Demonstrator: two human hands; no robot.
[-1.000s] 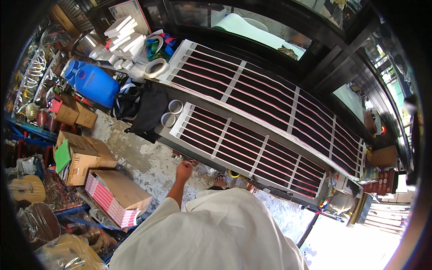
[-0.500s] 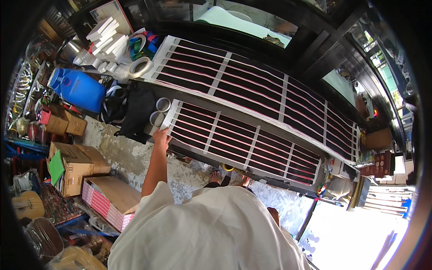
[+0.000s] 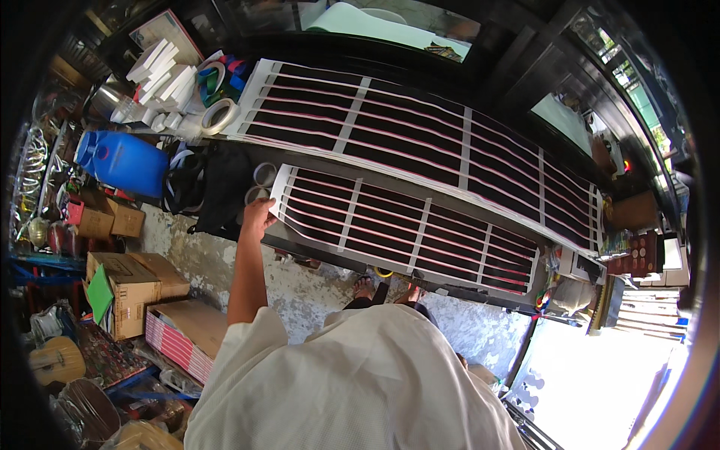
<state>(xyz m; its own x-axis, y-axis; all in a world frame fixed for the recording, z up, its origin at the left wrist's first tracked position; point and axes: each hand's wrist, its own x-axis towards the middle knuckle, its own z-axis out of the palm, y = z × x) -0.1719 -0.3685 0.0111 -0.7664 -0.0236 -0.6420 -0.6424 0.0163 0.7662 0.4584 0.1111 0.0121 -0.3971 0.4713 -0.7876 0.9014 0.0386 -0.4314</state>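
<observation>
A long black sheet with pale lengthwise stripes edged in red and pale crossbands lies on the near, lower bench. My left hand is at its near left corner, fingers closed on the white end margin. That edge bows up slightly beside the hand. My right hand does not show; my white shirt fills the lower middle. Behind, on the higher surface, lies a stack of larger sheets with the same stripes. Two tape rolls rest just beyond my left hand.
A black bag and a blue jerrycan stand left of the bench. White boxes and a masking tape roll sit at the back left. Cardboard boxes and a wrapped guitar are at lower left. Dark-framed glass rises behind.
The view has shifted a little. My left hand stays at the sheet's left corner, and that end has swung slightly, its near edge now curving more.
</observation>
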